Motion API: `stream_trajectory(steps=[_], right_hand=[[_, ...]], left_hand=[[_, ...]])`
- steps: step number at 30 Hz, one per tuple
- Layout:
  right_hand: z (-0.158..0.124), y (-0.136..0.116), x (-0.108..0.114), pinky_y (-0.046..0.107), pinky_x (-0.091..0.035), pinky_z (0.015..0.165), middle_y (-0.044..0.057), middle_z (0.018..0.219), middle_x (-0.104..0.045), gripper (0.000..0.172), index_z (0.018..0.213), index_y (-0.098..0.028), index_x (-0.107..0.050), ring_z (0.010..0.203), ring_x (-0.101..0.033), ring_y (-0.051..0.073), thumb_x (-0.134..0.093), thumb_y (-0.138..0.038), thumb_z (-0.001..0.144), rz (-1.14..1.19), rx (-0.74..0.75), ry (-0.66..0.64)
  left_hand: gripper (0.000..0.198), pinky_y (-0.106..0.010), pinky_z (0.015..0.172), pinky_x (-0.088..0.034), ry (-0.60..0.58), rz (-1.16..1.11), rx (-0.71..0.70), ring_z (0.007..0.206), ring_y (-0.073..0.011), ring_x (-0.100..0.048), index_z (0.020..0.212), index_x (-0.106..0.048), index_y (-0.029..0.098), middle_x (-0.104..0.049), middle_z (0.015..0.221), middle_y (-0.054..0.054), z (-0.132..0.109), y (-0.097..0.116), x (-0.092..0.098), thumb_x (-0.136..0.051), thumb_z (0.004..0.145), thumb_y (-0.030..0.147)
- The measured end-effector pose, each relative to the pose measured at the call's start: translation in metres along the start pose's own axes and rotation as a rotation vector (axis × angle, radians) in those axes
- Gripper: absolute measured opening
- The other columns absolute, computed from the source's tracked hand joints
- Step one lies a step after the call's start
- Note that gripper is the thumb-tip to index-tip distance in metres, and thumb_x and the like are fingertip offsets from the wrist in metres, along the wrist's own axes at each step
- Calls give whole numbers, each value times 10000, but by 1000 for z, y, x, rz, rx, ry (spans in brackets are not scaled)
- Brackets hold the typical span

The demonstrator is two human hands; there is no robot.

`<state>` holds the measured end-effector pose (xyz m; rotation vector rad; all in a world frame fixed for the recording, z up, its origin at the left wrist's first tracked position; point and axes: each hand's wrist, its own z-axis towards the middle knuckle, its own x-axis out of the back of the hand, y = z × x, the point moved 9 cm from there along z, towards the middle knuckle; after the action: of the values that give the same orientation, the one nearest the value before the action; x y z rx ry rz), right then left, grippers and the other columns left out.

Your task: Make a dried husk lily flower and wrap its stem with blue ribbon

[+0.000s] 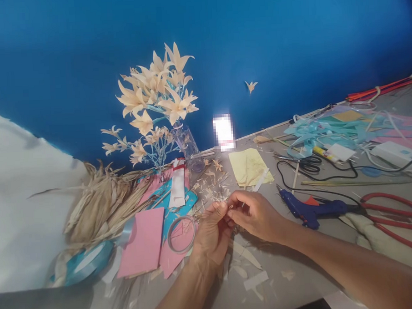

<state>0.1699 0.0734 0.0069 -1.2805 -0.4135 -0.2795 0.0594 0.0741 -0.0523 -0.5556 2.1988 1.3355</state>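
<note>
My left hand (211, 231) and my right hand (258, 216) meet over the middle of the table, fingertips pinched together. Whatever they pinch is tiny and mostly hidden by the fingers; I cannot make out its kind. Pale husk scraps (246, 253) lie under and around both hands. Left of my left hand is a roll of tape (181, 234) on pink paper. Beyond the fingers sits a yellow paper square (249, 167). A blue glue gun (307, 208) rests to the right of my right hand.
Pale artificial flowers (158, 90) stand by a clear bottle (189, 150) against the blue wall. Dried husks (102, 200), pink paper (141, 241) and blue ribbon (88, 262) lie left. Red-handled scissors (392, 205), a black cord (284, 178) and turquoise ribbons (322, 126) lie right.
</note>
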Motion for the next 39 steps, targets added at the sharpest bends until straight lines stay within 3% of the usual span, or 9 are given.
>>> stream_trajectory(steps=[5,10,15,19,22,26,31,39], right_hand=[[-4,-15,5,257,-352,619,0,693,-628,133,694,-196,-585,644,-538,139,-567,-156,820,-198,178,65],[-3,-17,2,261,-346,638,1,674,-591,211,645,-202,-525,668,-524,146,-520,-137,846,-168,214,-7],[-1,-15,-3,264,-365,637,6,678,-576,302,623,-204,-494,655,-516,149,-430,-163,916,-51,133,-141],[-1,-9,-2,259,-418,670,10,803,-686,94,830,-203,-643,734,-600,168,-556,-168,844,57,29,-135],[-1,-4,-3,256,-435,642,12,775,-693,53,805,-195,-652,713,-615,172,-601,-183,813,108,-34,-127],[1,3,-8,248,-441,595,2,662,-651,158,690,-188,-623,649,-612,163,-570,-231,833,306,-130,-162],[2,11,-14,250,-471,619,6,659,-658,226,664,-188,-635,642,-610,154,-573,-327,831,546,-280,-207],[3,18,-15,243,-444,566,15,643,-670,407,649,-176,-662,580,-551,129,-738,-562,750,639,-332,-159]], left_hand=[[377,-210,551,-435,-13,-7,6,570,-89,-528,633,-654,146,-602,601,24,-1,-1,-1,-975,497,289],[385,-216,569,-435,-35,12,-11,586,-91,-519,651,-643,148,-604,625,22,-3,1,-4,-970,524,304],[383,-221,559,-417,-62,10,-29,581,-93,-507,618,-605,152,-581,610,22,-3,3,-6,-949,582,317],[408,-251,617,-466,-23,11,-11,666,-143,-609,638,-613,163,-665,684,-11,-3,1,-3,-972,527,322],[425,-242,599,-456,-10,6,0,642,-139,-612,628,-595,168,-673,667,-7,-1,-1,0,-978,511,311],[395,-208,530,-395,-26,-28,-6,537,-80,-503,620,-596,152,-596,585,27,1,-2,0,-958,565,300],[365,-257,609,-458,-98,22,-27,594,-120,-555,646,-637,142,-611,612,-3,0,2,-8,-918,632,374],[361,-241,588,-437,-56,115,-142,580,-114,-550,659,-680,135,-620,609,-11,-1,10,-7,-867,686,443]])
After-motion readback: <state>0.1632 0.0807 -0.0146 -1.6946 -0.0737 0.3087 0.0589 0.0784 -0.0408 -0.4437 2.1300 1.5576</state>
